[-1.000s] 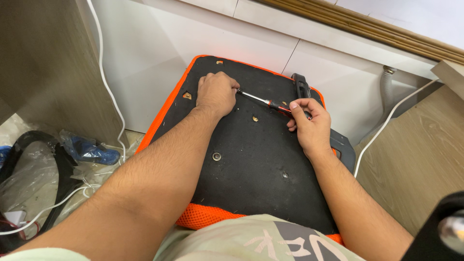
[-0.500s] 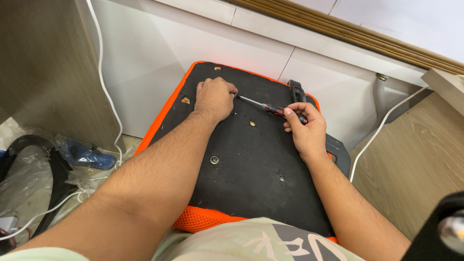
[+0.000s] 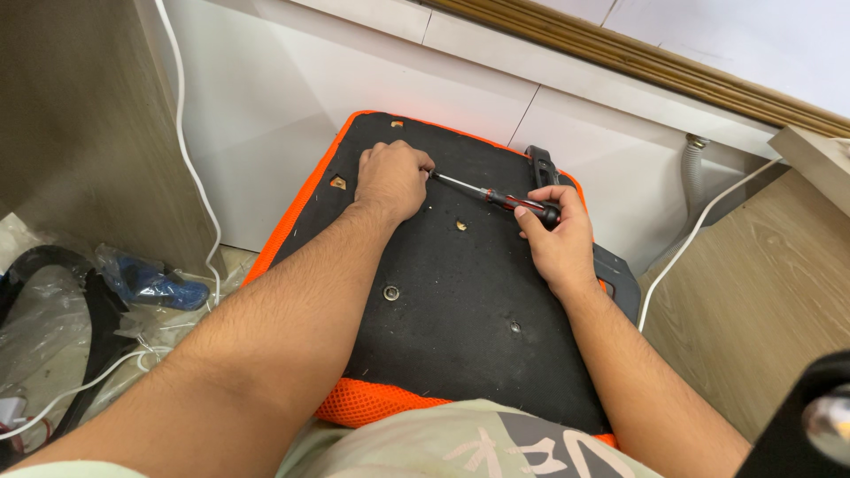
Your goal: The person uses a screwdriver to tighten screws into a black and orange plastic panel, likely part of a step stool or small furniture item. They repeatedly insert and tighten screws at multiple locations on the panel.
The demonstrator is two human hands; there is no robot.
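Bare, hairy forearms; pale green garment with grey-and-white print

A slim screwdriver with a red-and-black handle and bare steel shaft lies nearly flat over the upturned underside of a chair seat, a black fabric-covered panel edged in orange mesh. Its handle end sits toward the panel's far right corner and its shaft runs leftward and slightly away, the tip meeting the panel near the far edge, where it is hidden. The panel lies tilted, its far edge against the white wall. Its black face shows a round metal threaded insert near the middle, a smaller one to the right, and small torn holes near the far edge.
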